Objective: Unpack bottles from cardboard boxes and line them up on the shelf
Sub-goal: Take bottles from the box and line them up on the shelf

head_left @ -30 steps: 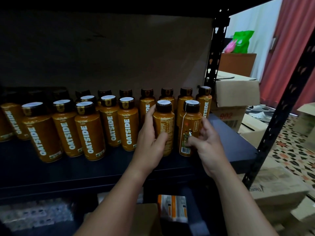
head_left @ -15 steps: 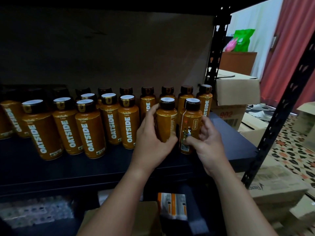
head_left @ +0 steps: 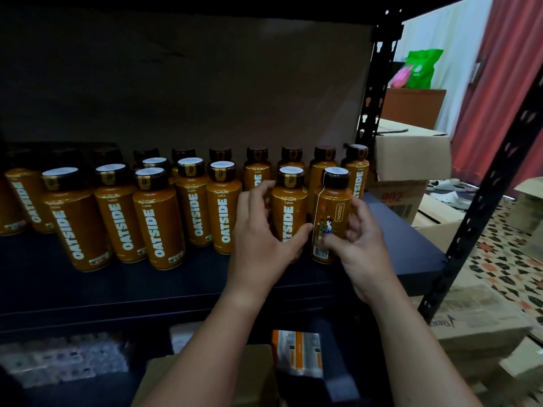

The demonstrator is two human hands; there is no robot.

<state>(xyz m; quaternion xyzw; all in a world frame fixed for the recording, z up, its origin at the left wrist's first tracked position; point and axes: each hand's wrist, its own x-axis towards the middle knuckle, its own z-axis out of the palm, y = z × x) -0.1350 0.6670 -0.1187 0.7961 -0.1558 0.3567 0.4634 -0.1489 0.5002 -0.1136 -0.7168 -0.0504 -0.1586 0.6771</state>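
1. Left hand [head_left: 261,233] wrapped round a bottle [head_left: 289,212] at the front of the shelf [head_left: 205,277]: thumb across the lower label, fingers curled behind. "OATSIDE" lettering faces outward, evidently so as to match the row.
2. Right hand [head_left: 357,236] gripping the neighbouring bottle [head_left: 332,218], thumb low on the front beside the barcode, fingers curled round the right flank. Back label and barcode face outward; likely needs a twist to bring the brand name forward.
3. Both bottles upright, bases on or just above the shelf (contact not discernible), side by side and touching or nearly so, directly ahead of the rear row [head_left: 291,168].
4. Earlier-placed bottles [head_left: 158,218] lined up to the left, labels out, caps [head_left: 149,171] up. Gap left between them and the held pair; probably to be closed for an even line.
5. Cardboard boxes [head_left: 411,154] stacked just beyond the rack upright [head_left: 373,92], near to hand for restocking.
6. Risk noted: tight spacing, a careless nudge could topple neighbours.
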